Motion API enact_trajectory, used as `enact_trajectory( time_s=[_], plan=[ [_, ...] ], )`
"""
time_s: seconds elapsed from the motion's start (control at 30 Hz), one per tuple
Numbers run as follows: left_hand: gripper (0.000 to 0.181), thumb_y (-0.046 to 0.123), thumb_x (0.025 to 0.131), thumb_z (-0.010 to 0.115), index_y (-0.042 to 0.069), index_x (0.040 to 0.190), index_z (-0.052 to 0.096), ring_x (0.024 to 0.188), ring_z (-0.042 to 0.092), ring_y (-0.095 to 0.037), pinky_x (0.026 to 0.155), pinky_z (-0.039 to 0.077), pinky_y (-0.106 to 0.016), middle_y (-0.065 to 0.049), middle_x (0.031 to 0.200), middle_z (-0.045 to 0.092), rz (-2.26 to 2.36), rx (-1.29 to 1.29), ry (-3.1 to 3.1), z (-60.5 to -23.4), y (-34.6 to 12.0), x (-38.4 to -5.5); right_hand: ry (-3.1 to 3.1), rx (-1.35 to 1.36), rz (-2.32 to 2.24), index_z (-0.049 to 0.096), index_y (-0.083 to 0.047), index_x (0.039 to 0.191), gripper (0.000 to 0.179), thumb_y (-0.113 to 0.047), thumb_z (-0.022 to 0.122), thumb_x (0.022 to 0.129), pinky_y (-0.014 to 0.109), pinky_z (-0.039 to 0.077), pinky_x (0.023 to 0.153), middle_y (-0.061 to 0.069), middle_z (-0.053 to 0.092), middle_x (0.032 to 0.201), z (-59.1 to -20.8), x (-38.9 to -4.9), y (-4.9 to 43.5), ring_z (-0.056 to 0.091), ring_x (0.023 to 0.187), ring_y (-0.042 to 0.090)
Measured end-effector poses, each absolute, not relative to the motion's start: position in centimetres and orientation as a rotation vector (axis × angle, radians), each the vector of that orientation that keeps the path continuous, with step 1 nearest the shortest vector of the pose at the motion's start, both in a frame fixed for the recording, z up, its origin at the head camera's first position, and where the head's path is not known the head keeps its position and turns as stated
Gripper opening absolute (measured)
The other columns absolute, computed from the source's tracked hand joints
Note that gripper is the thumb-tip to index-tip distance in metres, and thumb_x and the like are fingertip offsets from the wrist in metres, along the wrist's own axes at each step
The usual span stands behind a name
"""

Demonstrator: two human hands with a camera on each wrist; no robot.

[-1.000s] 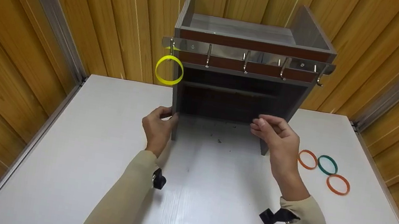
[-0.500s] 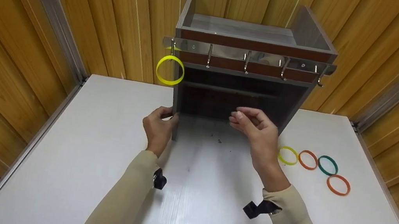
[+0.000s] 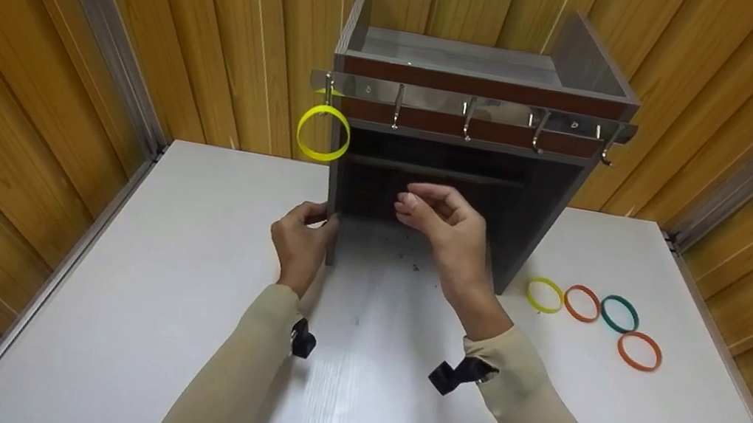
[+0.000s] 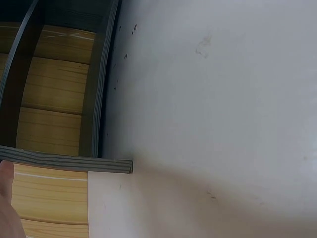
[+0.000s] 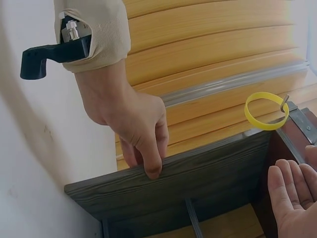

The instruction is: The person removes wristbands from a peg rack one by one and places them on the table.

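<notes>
My left hand (image 3: 299, 245) grips the left side panel of a grey wooden shelf (image 3: 476, 141). In the right wrist view its thumb lies on the panel's inner face, with fingers on the other side. My right hand (image 3: 454, 242) hovers in front of the shelf, fingers loosely bent; the right wrist view shows them (image 5: 295, 191) holding nothing. A yellow silicone wristband (image 3: 323, 133) hangs from the leftmost hook of the metal hook rail (image 3: 430, 100). In the left wrist view only part of the left hand (image 4: 7, 208) shows beside the panel.
On the white table (image 3: 179, 331), right of the shelf, lie a yellow wristband (image 3: 544, 295), an orange one (image 3: 582, 303), a green one (image 3: 620, 314) and another orange one (image 3: 639, 351). Wood-panelled walls (image 3: 21, 39) enclose the table at the back and sides.
My right hand has moved left across the shelf front, uncovering the yellow wristband on the table. The left hand stays on the panel, and the hanging wristband stays on its hook.
</notes>
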State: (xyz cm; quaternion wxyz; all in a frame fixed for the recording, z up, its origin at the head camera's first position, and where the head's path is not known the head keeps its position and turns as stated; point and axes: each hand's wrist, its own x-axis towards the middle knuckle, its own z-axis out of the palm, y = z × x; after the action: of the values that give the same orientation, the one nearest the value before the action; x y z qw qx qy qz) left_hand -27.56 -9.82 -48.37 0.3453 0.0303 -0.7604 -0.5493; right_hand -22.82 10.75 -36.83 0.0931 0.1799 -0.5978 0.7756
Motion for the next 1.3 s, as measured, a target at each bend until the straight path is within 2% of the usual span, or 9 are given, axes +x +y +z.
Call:
enact_trajectory(
  time_s=[0.37,0.7,0.93,1.17,1.3],
  plan=[
    [0.013,-0.005,0.084,0.084,0.0,0.095,0.08,0.088,0.078,-0.025,0.078,0.064,-0.042,-0.011,0.094,0.08,-1.44,0.105,-1.987,-48.3,-9.8,-27.5,-1.763,0.543,2.346,0.069,0.01,0.118,0.024,0.0,0.075,0.097,0.047,0.061,0.092,0.029,0.072,0.112,-36.2,-24.3,8.5,0.074,0.103,0.039],
    [0.013,-0.006,0.083,0.084,0.001,0.094,0.081,0.087,0.078,-0.025,0.078,0.064,-0.044,-0.01,0.092,0.08,-1.428,0.109,-1.978,-48.2,-9.8,-27.5,-1.74,0.515,2.41,0.07,0.008,0.116,0.023,0.002,0.077,0.095,0.043,0.061,0.092,0.022,0.074,0.112,-35.6,-25.4,6.4,0.075,0.103,0.031],
    [0.014,-0.005,0.084,0.084,0.001,0.096,0.081,0.089,0.078,-0.024,0.082,0.063,-0.049,-0.01,0.094,0.08,-1.447,0.094,-1.973,-48.3,-9.7,-27.5,-1.796,0.489,2.385,0.07,0.005,0.118,0.025,-0.002,0.079,0.095,0.042,0.06,0.095,0.02,0.074,0.114,-35.3,-26.1,5.4,0.075,0.105,0.03],
    [0.014,-0.003,0.085,0.085,0.002,0.097,0.081,0.09,0.078,-0.021,0.081,0.063,-0.035,-0.008,0.095,0.08,-1.41,0.105,-1.993,-48.3,-9.7,-27.4,-1.847,0.49,2.365,0.07,0.005,0.12,0.028,-0.004,0.08,0.095,0.04,0.06,0.095,0.018,0.074,0.115,-34.7,-26.9,4.3,0.074,0.106,0.029],
    [0.014,-0.003,0.085,0.085,0.002,0.097,0.081,0.089,0.078,-0.021,0.08,0.063,-0.034,-0.008,0.095,0.08,-1.402,0.109,-1.997,-48.3,-9.7,-27.5,-1.848,0.501,2.364,0.07,0.007,0.119,0.027,-0.002,0.079,0.095,0.04,0.06,0.094,0.019,0.075,0.114,-34.6,-27.2,3.7,0.075,0.103,0.028]
  ],
)
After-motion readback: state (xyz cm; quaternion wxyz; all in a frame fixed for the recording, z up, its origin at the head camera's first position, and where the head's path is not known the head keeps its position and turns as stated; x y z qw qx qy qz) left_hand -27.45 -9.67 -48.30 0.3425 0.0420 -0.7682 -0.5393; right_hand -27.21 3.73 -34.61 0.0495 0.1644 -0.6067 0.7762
